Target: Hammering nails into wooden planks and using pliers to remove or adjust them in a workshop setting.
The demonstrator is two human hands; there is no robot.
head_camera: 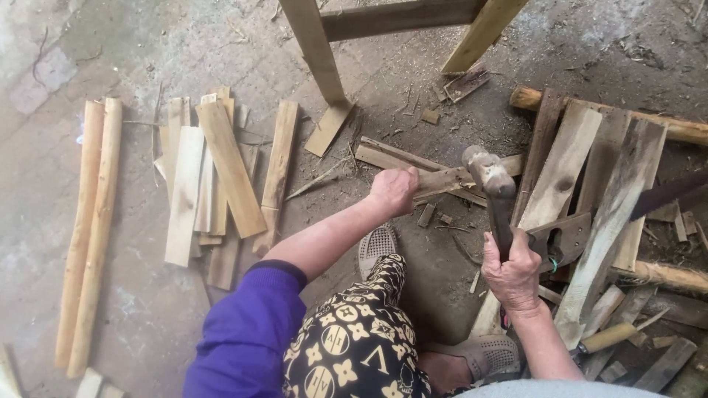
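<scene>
Right hand (514, 274) is wrapped tight round the handle of a hammer (490, 177), head raised at about 1 o'clock from it; left hand (394, 191) is closed on the end of a thin wood strip (442, 181) lying on the ground at 12 o'clock from the knee. To my eye the trick here is pinning that strip flat, knuckles well back from the strike spot; loose slats (221, 177) sit at 9 o'clock.

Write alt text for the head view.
A person's right hand raises a hammer while the left hand holds a wood strip on the concrete floor, with cut slats lying to the left.
</scene>
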